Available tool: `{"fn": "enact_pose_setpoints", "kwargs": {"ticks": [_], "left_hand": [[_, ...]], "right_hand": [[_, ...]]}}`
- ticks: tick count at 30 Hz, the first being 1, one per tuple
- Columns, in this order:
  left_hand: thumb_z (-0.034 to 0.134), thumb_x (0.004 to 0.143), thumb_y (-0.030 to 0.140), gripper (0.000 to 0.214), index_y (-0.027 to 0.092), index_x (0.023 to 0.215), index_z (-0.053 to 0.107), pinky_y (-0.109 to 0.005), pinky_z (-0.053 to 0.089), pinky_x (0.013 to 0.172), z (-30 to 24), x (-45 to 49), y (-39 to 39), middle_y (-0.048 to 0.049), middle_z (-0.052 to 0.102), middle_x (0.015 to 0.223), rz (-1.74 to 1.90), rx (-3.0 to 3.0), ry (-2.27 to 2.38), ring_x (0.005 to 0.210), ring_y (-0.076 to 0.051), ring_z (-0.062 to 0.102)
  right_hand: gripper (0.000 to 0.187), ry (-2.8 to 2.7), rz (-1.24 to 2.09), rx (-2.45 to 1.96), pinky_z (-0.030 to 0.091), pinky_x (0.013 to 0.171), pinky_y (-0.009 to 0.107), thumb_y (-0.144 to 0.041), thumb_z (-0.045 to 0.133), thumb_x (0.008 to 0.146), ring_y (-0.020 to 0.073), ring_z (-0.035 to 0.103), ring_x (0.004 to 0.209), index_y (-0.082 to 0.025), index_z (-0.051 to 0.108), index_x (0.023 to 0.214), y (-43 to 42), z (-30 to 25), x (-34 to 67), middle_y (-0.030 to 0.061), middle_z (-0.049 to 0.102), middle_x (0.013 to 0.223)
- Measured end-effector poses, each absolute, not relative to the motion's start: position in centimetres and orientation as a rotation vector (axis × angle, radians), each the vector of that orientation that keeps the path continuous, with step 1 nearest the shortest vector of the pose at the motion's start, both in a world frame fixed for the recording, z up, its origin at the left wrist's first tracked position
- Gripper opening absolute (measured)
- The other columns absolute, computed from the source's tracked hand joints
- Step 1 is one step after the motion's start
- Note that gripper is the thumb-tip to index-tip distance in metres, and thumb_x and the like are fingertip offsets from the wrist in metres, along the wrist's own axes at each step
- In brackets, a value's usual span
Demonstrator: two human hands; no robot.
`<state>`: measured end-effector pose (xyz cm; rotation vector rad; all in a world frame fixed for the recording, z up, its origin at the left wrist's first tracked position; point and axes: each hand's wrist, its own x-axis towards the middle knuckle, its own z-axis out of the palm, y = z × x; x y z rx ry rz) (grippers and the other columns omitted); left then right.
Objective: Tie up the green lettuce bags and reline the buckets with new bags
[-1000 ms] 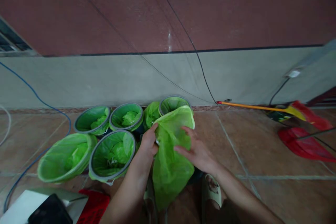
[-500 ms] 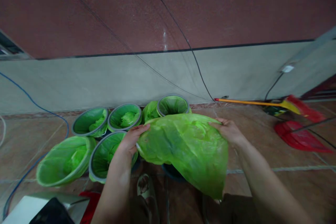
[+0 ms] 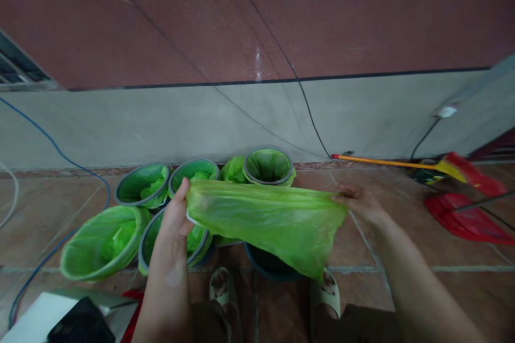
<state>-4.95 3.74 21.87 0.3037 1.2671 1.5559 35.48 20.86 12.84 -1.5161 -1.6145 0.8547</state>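
A green plastic bin bag (image 3: pixel 261 214) is stretched sideways between my two hands, its lower part hanging down at the right. My left hand (image 3: pixel 177 214) grips its left end, thumb up, in front of the lined bins. At the right end my right hand (image 3: pixel 356 201) pinches the upper edge. Below the bag stands a dark blue bin (image 3: pixel 269 268), partly covered by it. A grey-rimmed bin with a green liner (image 3: pixel 269 166) stands just behind, against the wall. Part of another lined bin (image 3: pixel 197 236) is hidden by my left hand and forearm.
More lined bins (image 3: pixel 142 185) stand at the left, one with a green rim (image 3: pixel 102 244). A broom (image 3: pixel 386 162) and a red dustpan (image 3: pixel 462 220) lie at the right. A blue cable (image 3: pixel 52 142) crosses the left floor. A white box (image 3: pixel 44 316) with a black object is at lower left.
My left hand has moved left, pulling the bag out longer and flatter between both hands. The bag has risen off the blue bin somewhat, and my right foot now shows.
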Motion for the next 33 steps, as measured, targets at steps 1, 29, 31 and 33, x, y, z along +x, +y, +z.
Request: {"fn": "enact_pose_setpoints", "kwargs": {"ticks": [1, 29, 31, 33], "left_hand": [[0.055, 0.084, 0.055, 0.048, 0.013, 0.1, 0.07, -0.038, 0.058, 0.08, 21.7, -4.2, 4.0, -0.0099, 0.074, 0.081, 1.532, 0.328, 1.264, 0.091, -0.028, 0.07], [0.064, 0.072, 0.015, 0.041, 0.02, 0.113, 0.064, -0.028, 0.048, 0.089, 17.1, 6.8, 6.7, -0.0054, 0.068, 0.109, 1.047, 1.801, 1.764, 0.097, -0.017, 0.063], [0.062, 0.075, 0.017, 0.027, 0.021, 0.101, 0.068, -0.027, 0.048, 0.086, 16.8, 6.7, 6.9, -0.0036, 0.07, 0.099, 0.923, 1.879, 1.727, 0.092, -0.017, 0.063], [0.057, 0.081, 0.019, 0.015, 0.021, 0.086, 0.07, -0.025, 0.047, 0.08, 16.5, 6.8, 7.1, -0.0022, 0.07, 0.085, 0.871, 1.886, 1.771, 0.082, -0.015, 0.063]], "right_hand": [[0.048, -1.632, 0.822, -1.572, 0.054, 0.061, 0.034, -0.039, 0.081, 0.051, 0.0227, 0.068, 0.069, -0.015, 0.073, 0.093, 20.2, 13.3, 34.2, 0.0099, 0.073, 0.084], [0.035, -1.669, 1.427, -1.136, 0.051, 0.062, 0.028, -0.047, 0.068, 0.074, 0.0167, 0.065, 0.066, -0.018, 0.074, 0.092, 14.1, 17.7, 25.8, 0.0055, 0.074, 0.081], [0.033, -1.697, 1.43, -1.11, 0.052, 0.065, 0.029, -0.047, 0.068, 0.075, 0.0173, 0.066, 0.07, -0.018, 0.074, 0.091, 13.7, 18.2, 25.6, 0.006, 0.074, 0.085], [0.033, -1.747, 1.433, -1.064, 0.053, 0.072, 0.03, -0.044, 0.07, 0.074, 0.0183, 0.067, 0.08, -0.019, 0.073, 0.095, 13.6, 18.4, 25.5, 0.0064, 0.074, 0.094]]}}
